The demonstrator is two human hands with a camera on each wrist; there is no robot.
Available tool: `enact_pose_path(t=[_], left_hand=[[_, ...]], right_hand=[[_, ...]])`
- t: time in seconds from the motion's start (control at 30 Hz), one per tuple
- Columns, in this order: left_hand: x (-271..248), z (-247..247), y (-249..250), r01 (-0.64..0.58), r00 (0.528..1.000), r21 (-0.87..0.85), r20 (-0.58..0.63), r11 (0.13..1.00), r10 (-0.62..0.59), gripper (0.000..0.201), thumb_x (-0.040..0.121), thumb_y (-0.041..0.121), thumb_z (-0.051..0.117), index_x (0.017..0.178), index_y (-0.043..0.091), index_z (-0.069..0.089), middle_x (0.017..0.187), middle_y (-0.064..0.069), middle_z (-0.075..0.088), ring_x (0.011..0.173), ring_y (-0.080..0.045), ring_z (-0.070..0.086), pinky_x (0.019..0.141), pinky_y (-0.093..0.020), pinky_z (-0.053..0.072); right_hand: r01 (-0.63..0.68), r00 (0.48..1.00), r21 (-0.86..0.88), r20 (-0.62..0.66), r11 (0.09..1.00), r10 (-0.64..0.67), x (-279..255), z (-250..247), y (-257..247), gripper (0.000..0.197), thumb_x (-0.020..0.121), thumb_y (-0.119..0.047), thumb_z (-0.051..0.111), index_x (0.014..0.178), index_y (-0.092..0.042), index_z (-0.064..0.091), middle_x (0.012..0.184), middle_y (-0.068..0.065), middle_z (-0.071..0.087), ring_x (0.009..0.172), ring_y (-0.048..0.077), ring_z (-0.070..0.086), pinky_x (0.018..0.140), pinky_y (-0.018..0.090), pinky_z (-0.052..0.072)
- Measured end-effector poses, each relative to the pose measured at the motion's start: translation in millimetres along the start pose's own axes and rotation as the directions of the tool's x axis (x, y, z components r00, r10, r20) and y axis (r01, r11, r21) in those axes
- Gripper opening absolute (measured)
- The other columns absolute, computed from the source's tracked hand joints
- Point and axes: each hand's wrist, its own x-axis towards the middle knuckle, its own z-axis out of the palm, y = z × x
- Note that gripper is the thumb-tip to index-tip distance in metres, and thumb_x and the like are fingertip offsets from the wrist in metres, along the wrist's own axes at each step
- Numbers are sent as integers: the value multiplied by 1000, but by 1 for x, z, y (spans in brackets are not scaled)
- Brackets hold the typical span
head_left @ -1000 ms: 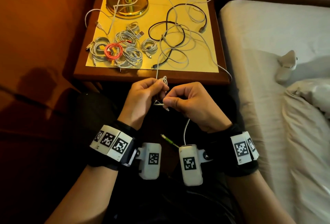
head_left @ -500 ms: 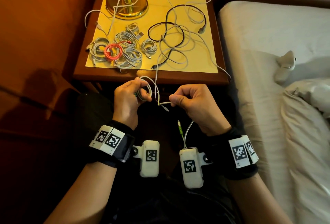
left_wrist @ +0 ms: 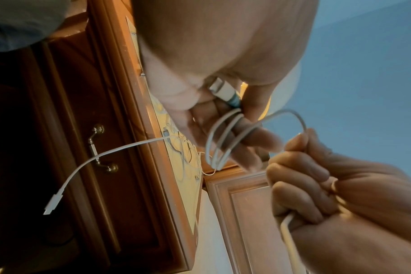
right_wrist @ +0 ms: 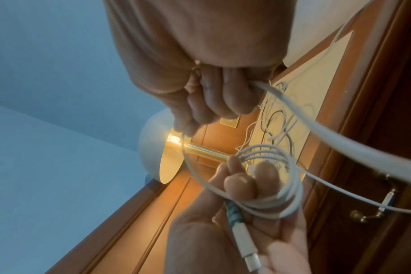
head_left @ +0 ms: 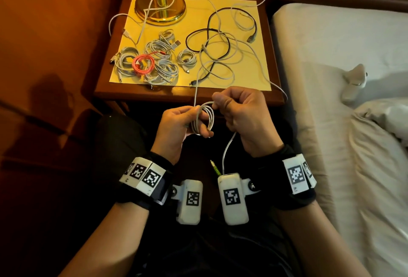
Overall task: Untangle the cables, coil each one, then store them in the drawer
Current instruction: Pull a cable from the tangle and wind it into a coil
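My left hand [head_left: 176,122] holds a small coil of white cable [head_left: 204,118], its loops wound round the fingers [left_wrist: 244,137]. The cable's plug with a teal collar [left_wrist: 224,91] lies in that palm. My right hand [head_left: 239,111] pinches the same cable at the top of the coil, fingers curled round it [right_wrist: 211,100]. The cable's free length rises to the nightstand [head_left: 273,97], into a tangle of white and black cables [head_left: 220,55]. Several coiled cables [head_left: 159,64], one of them pink [head_left: 143,66], lie at the front left. The drawer front and its brass handle [left_wrist: 99,148] are shut.
A brass lamp base [head_left: 160,9] stands at the back left of the nightstand, with a white cable draped over it. A bed with white sheets [head_left: 342,122] lies to the right. A green-tipped plug [head_left: 215,167] hangs between my wrists. Dark wood panelling is on the left.
The hands drew apart, pulling cable through, then met again. My right hand has risen and laid another loop onto the coil, which is now larger.
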Motion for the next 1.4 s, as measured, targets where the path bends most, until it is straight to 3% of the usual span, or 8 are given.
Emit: enact_pose_path(t=[0.27,0.43,0.53,0.7,0.87,1.0,1.27,1.4], left_hand=[[0,4,3,37,996,0,81,999,-37,36,98,14,44,70,-1,60,37,-4,44,32,-16,44,46,-23,44],[2,3,6,126,991,-111,66,986,-119,37,100,20,40,70,5,55,37,3,33,32,-13,36,56,-22,46],[2,-3,7,187,981,-170,77,968,-176,38,100,21,39,69,6,53,38,6,28,34,-11,30,62,-25,45],[0,-5,10,274,959,-269,156,924,-239,34,92,24,44,61,11,51,39,7,26,33,-9,28,64,-25,44],[1,-6,18,347,934,-392,225,852,-277,36,85,26,43,51,16,46,38,6,25,32,-9,26,65,-23,42],[-1,-7,24,284,956,-481,203,830,-210,27,76,26,45,51,17,44,37,7,26,31,-8,25,59,-21,47],[3,-12,23,189,981,-424,34,886,-193,26,83,22,54,58,14,51,40,9,28,32,-6,26,58,-19,48],[9,-18,25,182,972,-377,-70,908,-223,44,96,22,46,52,17,48,41,8,25,33,-7,26,62,-21,46]], right_hand=[[-36,982,34,-184,999,42,17,-6,9,29,93,-13,60,66,-5,57,38,-13,42,32,1,34,36,11,30],[-61,973,0,-221,998,59,19,-10,21,28,93,-15,62,66,-7,59,40,-13,45,34,0,40,37,10,30],[-95,975,23,-198,995,98,11,-13,31,26,93,-15,61,69,-6,60,42,-12,44,35,1,34,37,11,26],[-110,986,104,-114,989,121,-3,-18,46,25,92,-18,62,69,-7,60,52,2,32,42,8,21,40,21,14],[-79,995,130,-53,988,87,-5,-28,51,15,91,-9,61,77,-4,60,53,3,35,44,7,26,38,18,19],[-80,996,153,-36,985,87,-1,-36,54,12,89,-5,61,78,-8,60,55,1,37,43,6,28,40,18,18],[-147,986,1,-80,989,147,-3,-32,57,10,92,-9,62,82,-7,60,53,-1,47,39,3,36,37,13,28],[-138,990,-67,-17,988,137,-8,-31,51,7,91,-5,61,90,1,62,57,5,50,41,1,41,40,11,32]])
